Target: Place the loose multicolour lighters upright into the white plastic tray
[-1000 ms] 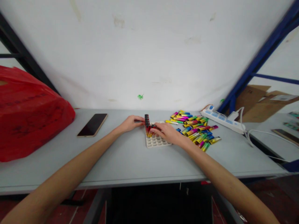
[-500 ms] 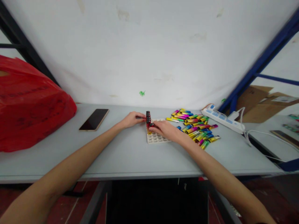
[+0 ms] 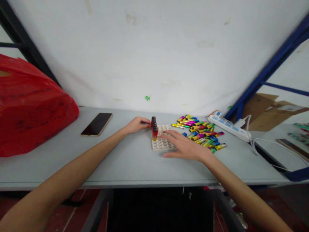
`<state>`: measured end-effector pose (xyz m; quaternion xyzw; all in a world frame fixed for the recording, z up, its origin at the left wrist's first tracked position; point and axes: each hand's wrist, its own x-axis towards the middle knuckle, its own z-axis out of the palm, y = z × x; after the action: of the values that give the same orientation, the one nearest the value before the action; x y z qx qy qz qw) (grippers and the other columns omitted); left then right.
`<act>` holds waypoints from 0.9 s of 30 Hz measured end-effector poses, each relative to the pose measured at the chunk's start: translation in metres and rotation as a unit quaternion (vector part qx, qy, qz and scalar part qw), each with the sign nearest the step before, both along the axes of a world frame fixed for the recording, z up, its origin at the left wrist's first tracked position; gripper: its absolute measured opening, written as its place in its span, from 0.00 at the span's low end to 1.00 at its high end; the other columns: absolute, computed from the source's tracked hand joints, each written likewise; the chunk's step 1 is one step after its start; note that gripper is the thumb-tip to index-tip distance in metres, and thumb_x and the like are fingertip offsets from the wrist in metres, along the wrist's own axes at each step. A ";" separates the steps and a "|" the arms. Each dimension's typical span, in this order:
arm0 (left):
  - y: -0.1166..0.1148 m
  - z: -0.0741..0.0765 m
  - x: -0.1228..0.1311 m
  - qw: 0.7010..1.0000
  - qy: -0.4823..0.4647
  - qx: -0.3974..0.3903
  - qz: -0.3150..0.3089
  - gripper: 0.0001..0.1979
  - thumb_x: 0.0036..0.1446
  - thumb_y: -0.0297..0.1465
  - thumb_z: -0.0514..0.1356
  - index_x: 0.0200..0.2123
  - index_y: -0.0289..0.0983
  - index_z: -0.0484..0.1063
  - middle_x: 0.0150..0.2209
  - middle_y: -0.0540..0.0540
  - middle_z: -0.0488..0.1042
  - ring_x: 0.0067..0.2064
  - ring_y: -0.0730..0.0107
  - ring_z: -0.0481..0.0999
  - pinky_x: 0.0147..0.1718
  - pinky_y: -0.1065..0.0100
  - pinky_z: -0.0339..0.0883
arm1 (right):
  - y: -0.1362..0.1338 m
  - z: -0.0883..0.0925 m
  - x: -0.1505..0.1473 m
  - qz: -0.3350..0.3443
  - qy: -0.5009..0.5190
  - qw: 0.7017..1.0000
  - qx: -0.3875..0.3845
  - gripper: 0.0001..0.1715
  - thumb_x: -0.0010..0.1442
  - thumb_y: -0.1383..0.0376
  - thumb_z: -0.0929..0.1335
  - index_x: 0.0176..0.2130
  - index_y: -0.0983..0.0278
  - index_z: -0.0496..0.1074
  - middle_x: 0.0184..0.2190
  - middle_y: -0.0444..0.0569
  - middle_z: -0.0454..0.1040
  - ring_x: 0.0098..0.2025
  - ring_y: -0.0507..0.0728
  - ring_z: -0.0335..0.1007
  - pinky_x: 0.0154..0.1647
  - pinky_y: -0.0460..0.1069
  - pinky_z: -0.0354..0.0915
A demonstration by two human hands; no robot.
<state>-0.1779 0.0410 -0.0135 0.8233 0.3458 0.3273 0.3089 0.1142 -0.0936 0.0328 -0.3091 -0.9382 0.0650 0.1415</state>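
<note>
White pocketed tray (image 3: 162, 146), flat, a row of red black-capped lighters (image 3: 154, 129) upright in its left column.

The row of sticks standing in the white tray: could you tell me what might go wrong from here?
The standing row is narrow; the left hand touching its far end could tip it. The open right hand spread over the tray might shift it or scatter the loose pile alongside.

One phone (image 3: 97, 124), one tray (image 3: 164, 146), one power strip (image 3: 228, 126).

No readable text on the coloured sticks (image 3: 200, 132) or tray (image 3: 162, 147)
</note>
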 end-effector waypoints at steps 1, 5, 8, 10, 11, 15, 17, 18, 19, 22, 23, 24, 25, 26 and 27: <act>0.000 0.000 0.000 1.000 0.000 0.001 -0.003 0.19 0.53 0.44 0.65 0.41 0.36 0.84 0.44 0.44 0.84 0.46 0.53 0.81 0.50 0.61 0.72 | -0.002 -0.007 0.001 -0.010 -0.019 1.000 0.009 0.40 0.65 0.45 0.66 0.68 0.59 0.58 0.68 0.59 0.58 0.71 0.67 0.50 0.69 0.63 0.54; 0.003 -0.003 0.001 1.000 -0.002 -0.013 0.000 0.19 0.54 0.42 0.64 0.43 0.37 0.83 0.46 0.44 0.83 0.48 0.53 0.81 0.53 0.59 0.71 | 0.006 -0.031 -0.005 -0.024 -0.060 0.996 0.062 0.34 0.72 0.52 0.60 0.70 0.63 0.57 0.71 0.59 0.53 0.74 0.66 0.44 0.72 0.63 0.50; 0.013 -0.004 0.003 1.000 -0.005 -0.023 -0.001 0.22 0.54 0.45 0.63 0.45 0.35 0.82 0.46 0.43 0.83 0.49 0.52 0.80 0.53 0.57 0.70 | 0.019 -0.035 -0.015 -0.024 -0.081 0.992 0.089 0.33 0.72 0.53 0.60 0.68 0.68 0.59 0.69 0.64 0.56 0.73 0.66 0.46 0.72 0.63 0.50; 0.023 -0.002 0.006 1.000 0.000 -0.022 -0.010 0.24 0.54 0.46 0.63 0.44 0.34 0.82 0.45 0.42 0.83 0.47 0.52 0.80 0.52 0.57 0.71 | 0.027 -0.032 -0.020 -0.037 -0.093 0.990 0.096 0.33 0.71 0.53 0.61 0.67 0.69 0.60 0.68 0.67 0.59 0.71 0.68 0.50 0.70 0.64 0.52; 0.028 0.000 0.006 1.000 0.005 -0.019 -0.012 0.24 0.54 0.47 0.62 0.43 0.34 0.82 0.45 0.42 0.83 0.47 0.52 0.81 0.51 0.56 0.72 | 0.031 -0.030 -0.023 -0.043 -0.097 0.990 0.098 0.33 0.71 0.53 0.61 0.67 0.69 0.61 0.67 0.67 0.60 0.71 0.68 0.52 0.69 0.64 0.53; 0.046 0.007 0.005 1.000 0.027 0.002 -0.004 0.22 0.52 0.47 0.64 0.40 0.35 0.83 0.43 0.43 0.84 0.45 0.52 0.80 0.50 0.57 0.71 | 0.044 -0.026 -0.029 -0.042 -0.103 0.988 0.103 0.31 0.71 0.55 0.62 0.66 0.69 0.62 0.64 0.67 0.63 0.69 0.67 0.56 0.69 0.64 0.54; 0.051 0.009 0.003 0.999 0.035 0.013 0.005 0.21 0.51 0.46 0.65 0.40 0.36 0.83 0.43 0.43 0.84 0.46 0.52 0.79 0.51 0.58 0.70 | 0.048 -0.027 -0.030 -0.042 -0.094 0.989 0.103 0.32 0.71 0.55 0.61 0.66 0.70 0.62 0.64 0.69 0.63 0.68 0.67 0.57 0.68 0.64 0.54; 0.052 0.008 0.003 0.999 0.037 0.017 0.008 0.21 0.51 0.46 0.64 0.41 0.37 0.83 0.44 0.44 0.84 0.46 0.52 0.79 0.52 0.58 0.69 | 0.049 -0.027 -0.030 -0.042 -0.088 0.990 0.104 0.32 0.71 0.54 0.61 0.66 0.70 0.62 0.64 0.69 0.63 0.68 0.68 0.58 0.68 0.64 0.55; 0.053 0.008 0.002 0.999 0.039 0.019 0.009 0.22 0.52 0.46 0.64 0.42 0.37 0.83 0.45 0.44 0.83 0.47 0.52 0.79 0.52 0.59 0.69 | 0.050 -0.028 -0.030 -0.042 -0.083 0.990 0.106 0.32 0.72 0.54 0.61 0.66 0.70 0.62 0.64 0.69 0.63 0.68 0.68 0.58 0.67 0.65 0.55; 0.054 0.004 0.001 0.999 0.042 0.022 0.009 0.24 0.52 0.48 0.63 0.43 0.37 0.82 0.45 0.44 0.83 0.48 0.52 0.79 0.52 0.60 0.69 | 0.050 -0.028 -0.030 -0.041 -0.080 0.989 0.115 0.31 0.72 0.54 0.60 0.66 0.69 0.62 0.63 0.68 0.64 0.67 0.68 0.59 0.67 0.64 0.55; 0.054 0.003 0.001 0.999 0.042 0.023 0.010 0.24 0.53 0.48 0.63 0.43 0.36 0.82 0.45 0.44 0.83 0.48 0.52 0.79 0.52 0.60 0.69 | 0.051 -0.028 -0.030 -0.043 -0.082 0.989 0.116 0.31 0.72 0.54 0.60 0.66 0.69 0.62 0.63 0.68 0.64 0.67 0.68 0.60 0.67 0.64 0.55; 0.054 0.003 0.002 0.999 0.041 0.024 0.012 0.24 0.53 0.49 0.62 0.43 0.36 0.82 0.45 0.44 0.83 0.48 0.52 0.79 0.52 0.60 0.69 | 0.051 -0.028 -0.030 -0.046 -0.085 0.989 0.116 0.31 0.72 0.54 0.60 0.66 0.70 0.62 0.63 0.69 0.64 0.67 0.68 0.60 0.67 0.64 0.56; 0.055 0.002 0.002 0.999 0.040 0.025 0.014 0.24 0.53 0.49 0.62 0.43 0.36 0.82 0.45 0.44 0.83 0.48 0.52 0.79 0.51 0.60 0.69 | 0.051 -0.027 -0.031 -0.049 -0.088 0.988 0.114 0.31 0.72 0.55 0.61 0.66 0.70 0.61 0.63 0.69 0.64 0.67 0.68 0.60 0.67 0.64 0.56; 0.055 0.002 0.003 0.999 0.039 0.026 0.016 0.25 0.54 0.49 0.62 0.43 0.36 0.82 0.45 0.43 0.83 0.47 0.52 0.79 0.51 0.60 0.69 | 0.052 -0.027 -0.031 -0.051 -0.091 0.988 0.111 0.32 0.72 0.55 0.61 0.66 0.71 0.61 0.63 0.70 0.64 0.67 0.68 0.60 0.67 0.64 0.56; 0.055 0.002 0.003 0.999 0.037 0.026 0.018 0.25 0.54 0.49 0.62 0.43 0.36 0.82 0.45 0.43 0.83 0.47 0.52 0.79 0.52 0.59 0.69 | 0.052 -0.026 -0.032 -0.052 -0.092 0.988 0.108 0.32 0.72 0.55 0.61 0.66 0.71 0.61 0.63 0.71 0.64 0.67 0.68 0.60 0.67 0.64 0.56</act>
<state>-0.1749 0.0959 -0.0111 0.8364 0.3631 0.3108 0.2683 0.0820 -0.0416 0.0064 -0.3451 -0.9313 -0.0733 0.0907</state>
